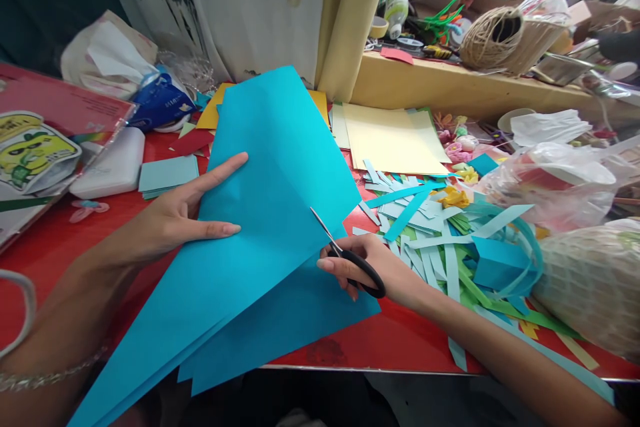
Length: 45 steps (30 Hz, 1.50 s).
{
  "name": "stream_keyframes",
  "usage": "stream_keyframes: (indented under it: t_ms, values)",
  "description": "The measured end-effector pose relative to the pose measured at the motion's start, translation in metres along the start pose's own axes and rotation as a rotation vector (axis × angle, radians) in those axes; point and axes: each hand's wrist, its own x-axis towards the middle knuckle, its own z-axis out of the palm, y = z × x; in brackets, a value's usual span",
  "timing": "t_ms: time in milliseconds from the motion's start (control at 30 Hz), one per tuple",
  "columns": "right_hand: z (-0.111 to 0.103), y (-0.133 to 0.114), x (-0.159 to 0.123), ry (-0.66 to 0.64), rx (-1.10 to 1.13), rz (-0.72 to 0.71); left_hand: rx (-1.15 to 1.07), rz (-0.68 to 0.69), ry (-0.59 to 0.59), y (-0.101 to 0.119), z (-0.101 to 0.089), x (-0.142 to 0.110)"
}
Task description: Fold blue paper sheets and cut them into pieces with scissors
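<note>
Beaded bracelet [50, 373] circles the left forearm at lower left; left hand [187, 213] grasps the blue paper [280, 167], thumb and index finger on its upper face (remaining fingers hidden); right hand [365, 263] grips the black-handled scissors [357, 267], blade tips over the sheet's right portion; the paper lies at center, above further blue sheets [280, 333], its lower corner overhanging the red table [330, 350]; cut strips [430, 240] lie to the right; markings: blue tissue pack [163, 100], white lettering illegible; pink package [65, 97], fine print too small to read; pouch [35, 153], yellow cartoon figure, lettering above it unclear.
</note>
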Motion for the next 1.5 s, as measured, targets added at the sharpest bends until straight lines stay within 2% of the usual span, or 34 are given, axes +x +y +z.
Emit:
stream_keyframes:
  t_ms: [567,833,1000,1133,1300,1500]
  values:
    - [0.002,0.006,0.002,0.003,0.006,-0.041,-0.008,-0.070,0.013,0.006,0.003,-0.002]
    - [0.000,0.004,0.002,0.001,0.015,0.015,-0.010,-0.103,-0.030,0.006,0.002,-0.001]
    - [0.002,-0.005,0.001,0.018,-0.029,0.075,0.033,-0.044,-0.083,-0.001,0.005,0.000]
    - [0.005,-0.009,0.001,0.038,-0.025,0.113,0.005,-0.060,-0.144,-0.005,0.009,0.003]
    - [0.006,-0.007,0.002,0.055,-0.040,0.121,0.016,-0.020,-0.121,-0.008,0.009,0.003]
    - [0.007,-0.004,0.002,0.070,-0.033,0.086,-0.018,-0.039,-0.121,-0.005,0.010,0.000]
